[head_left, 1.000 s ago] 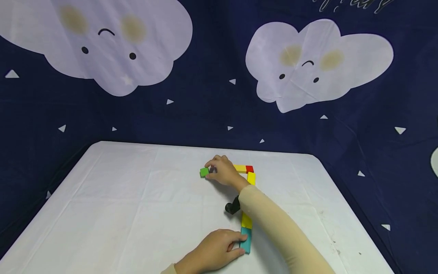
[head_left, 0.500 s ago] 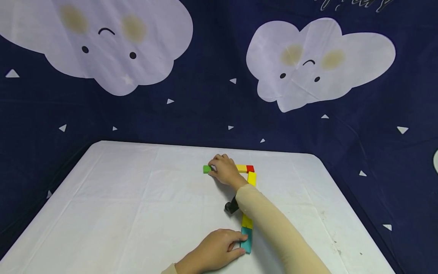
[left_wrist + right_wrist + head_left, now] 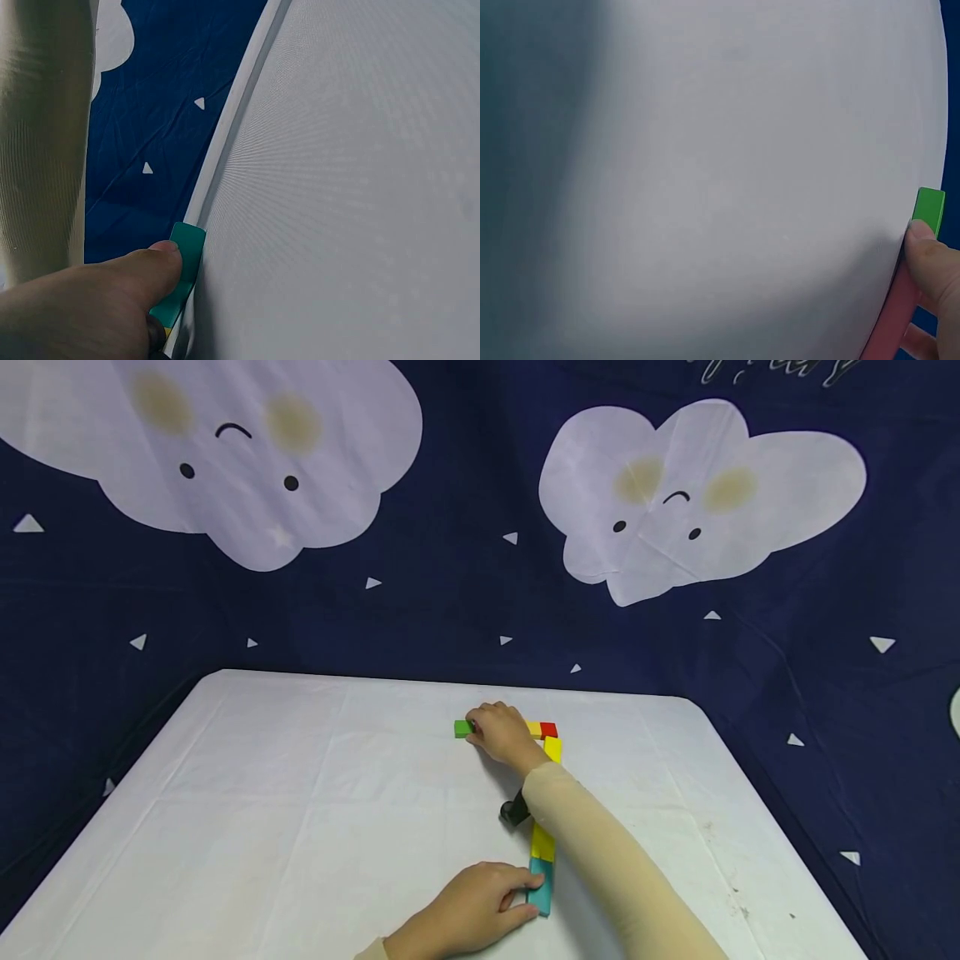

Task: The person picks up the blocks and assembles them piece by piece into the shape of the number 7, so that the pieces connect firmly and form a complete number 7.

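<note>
At the far side of the table, my right hand (image 3: pixel 501 731) pinches a small green block (image 3: pixel 461 729) at the left end of a row. The right wrist view shows the thumb against this green block (image 3: pixel 930 208), with a long pinkish-red block (image 3: pixel 892 315) in line behind it. A yellow block partly under the hand and a red block (image 3: pixel 550 730) form the row's right end. Nearer, my left hand (image 3: pixel 480 906) holds a teal block (image 3: pixel 542 893) between thumb and fingers. Yellow blocks (image 3: pixel 543 843) continue from it toward the red corner, partly hidden by the right sleeve.
A white cloth covers the table (image 3: pixel 300 827). A black rounded object (image 3: pixel 513 812) shows beside the right forearm, left of the yellow blocks. Behind the far edge hangs a dark blue curtain (image 3: pixel 465 610) with printed clouds.
My right hand has moved the green block right and slightly away, from askew to in line with the row. My left hand stays on the teal block.
</note>
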Motion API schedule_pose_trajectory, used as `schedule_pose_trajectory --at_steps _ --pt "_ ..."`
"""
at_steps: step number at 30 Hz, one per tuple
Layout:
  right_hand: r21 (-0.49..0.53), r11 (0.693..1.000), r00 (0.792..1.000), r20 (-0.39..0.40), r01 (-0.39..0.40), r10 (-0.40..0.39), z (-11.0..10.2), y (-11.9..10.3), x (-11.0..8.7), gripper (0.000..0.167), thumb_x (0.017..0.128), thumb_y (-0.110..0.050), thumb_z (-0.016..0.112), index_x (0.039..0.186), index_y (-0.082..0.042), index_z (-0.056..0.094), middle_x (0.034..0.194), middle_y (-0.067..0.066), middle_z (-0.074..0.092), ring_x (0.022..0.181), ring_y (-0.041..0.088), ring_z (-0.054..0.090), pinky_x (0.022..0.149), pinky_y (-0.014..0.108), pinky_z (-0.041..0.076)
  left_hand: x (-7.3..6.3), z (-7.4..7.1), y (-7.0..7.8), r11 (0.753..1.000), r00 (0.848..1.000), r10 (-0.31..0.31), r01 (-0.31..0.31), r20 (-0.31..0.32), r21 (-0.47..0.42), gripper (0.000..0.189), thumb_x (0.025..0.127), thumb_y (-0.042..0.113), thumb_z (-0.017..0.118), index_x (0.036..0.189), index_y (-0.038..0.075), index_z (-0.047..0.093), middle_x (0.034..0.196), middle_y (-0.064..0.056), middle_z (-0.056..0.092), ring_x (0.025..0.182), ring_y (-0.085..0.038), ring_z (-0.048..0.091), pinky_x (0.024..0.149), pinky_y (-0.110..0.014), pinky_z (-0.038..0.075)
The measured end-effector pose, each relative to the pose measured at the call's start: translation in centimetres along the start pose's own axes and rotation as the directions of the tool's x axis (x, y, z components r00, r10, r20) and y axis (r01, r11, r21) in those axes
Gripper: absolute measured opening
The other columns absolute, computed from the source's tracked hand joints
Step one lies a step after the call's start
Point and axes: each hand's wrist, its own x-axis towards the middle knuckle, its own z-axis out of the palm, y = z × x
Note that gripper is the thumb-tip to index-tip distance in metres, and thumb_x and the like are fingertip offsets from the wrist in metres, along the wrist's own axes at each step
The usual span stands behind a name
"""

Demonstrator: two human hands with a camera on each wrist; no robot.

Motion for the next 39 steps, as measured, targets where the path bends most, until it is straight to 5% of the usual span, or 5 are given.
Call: schedule_pose_trajectory --at_steps 6,15,27,39 --pt "0.036 0.999 1.0 -0.005 0.002 -0.002 0.0 0.3 0.1 0.033 0.092 -0.03 0.072 0.122 -0.017 0.068 0.106 -0.002 0.069 0.098 0.019 0.058 0.095 0.037 0.045 0.0 -0.1 0.0 1.0 1.0 -0.004 0.004 0.007 -0.009 0.037 0.095 0.039 0.065 0.128 0.023 0.066 0.077 0.021 0.059 0.071 0.008 0.045 0.085 -0.021 0.05" --pt "0.072 0.997 1.0 0.003 0.014 -0.015 0.2 1.1 0.1 0.035 0.09 -0.027 0.074 0.123 -0.017 0.068 0.112 -0.001 0.07 0.105 0.019 0.058 0.098 0.038 0.046 0.0 0.0 0.1 1.0 1.0 0.0 0.0 0.001 -0.003 0.036 0.095 0.039 0.065 0.127 0.023 0.067 0.101 0.017 0.07 0.077 0.009 0.048 0.085 -0.021 0.051" --pt "0.129 0.992 1.0 0.031 -0.009 0.006 0.1 1.5 -0.3 0.042 0.092 -0.03 0.072 0.132 -0.022 0.063 0.129 0.0 0.065 0.119 0.021 0.056 0.108 0.042 0.041 -0.1 0.0 0.1 1.0 1.0 0.002 -0.001 -0.005 0.013 0.037 0.096 0.041 0.063 0.128 0.023 0.066 0.096 0.019 0.069 0.078 0.009 0.048 0.088 -0.023 0.051" --pt "0.144 0.989 1.0 0.021 -0.027 0.024 0.3 1.6 -0.4 0.045 0.092 -0.033 0.071 0.135 -0.022 0.06 0.133 0.0 0.064 0.121 0.022 0.054 0.108 0.043 0.04 -0.1 0.0 0.1 1.0 1.0 0.017 -0.017 -0.016 0.009 0.036 0.096 0.04 0.063 0.128 0.022 0.067 0.113 0.014 0.071 0.091 0.009 0.056 0.09 -0.024 0.051"
